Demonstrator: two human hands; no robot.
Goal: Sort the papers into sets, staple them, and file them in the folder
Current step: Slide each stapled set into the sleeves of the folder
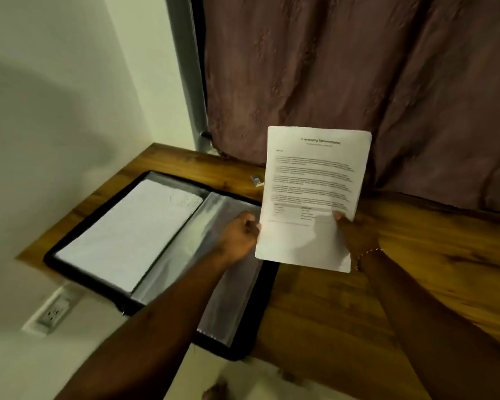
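Above open folder (93,284), your left hand (237,235) and right hand (355,235) pinch paper set (315,192); filed sheets (133,226) lie left, this set awaits filing.

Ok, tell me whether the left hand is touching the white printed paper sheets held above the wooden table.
Touching. The head view shows the left hand pinching the left edge of the white printed paper sheets.

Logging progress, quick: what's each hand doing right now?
Left hand: pinches the left edge of the paper set.
Right hand: grips the paper set's lower right, thumb on front.
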